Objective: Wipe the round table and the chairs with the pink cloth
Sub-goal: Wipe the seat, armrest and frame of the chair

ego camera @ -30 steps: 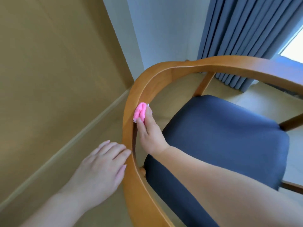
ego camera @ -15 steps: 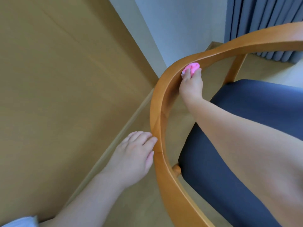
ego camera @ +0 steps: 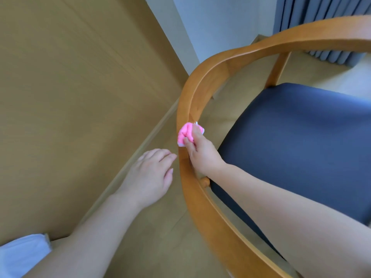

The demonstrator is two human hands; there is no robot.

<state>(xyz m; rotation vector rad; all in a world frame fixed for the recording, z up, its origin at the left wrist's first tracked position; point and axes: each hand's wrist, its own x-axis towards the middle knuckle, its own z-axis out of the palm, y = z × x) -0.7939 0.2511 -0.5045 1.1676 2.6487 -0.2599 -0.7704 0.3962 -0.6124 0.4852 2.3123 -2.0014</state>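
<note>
A wooden chair with a curved back rail (ego camera: 202,83) and a dark blue seat cushion (ego camera: 297,133) fills the right half of the view. My right hand (ego camera: 200,151) presses a bunched pink cloth (ego camera: 185,134) against the inner side of the rail, low on its left curve. My left hand (ego camera: 148,175) rests flat with fingers together just outside the rail, fingertips touching or nearly touching the wood, holding nothing. The round table is out of view.
A tan wall panel (ego camera: 70,97) stands close on the left, with a skirting strip along the wooden floor. A pale blue wall and grey-blue curtains (ego camera: 321,27) lie behind the chair. A white sleeve (ego camera: 20,255) shows at the bottom left.
My right hand has slid the pink cloth back down the rail from the upper curve towards me. The left hand has stayed beside the rail.
</note>
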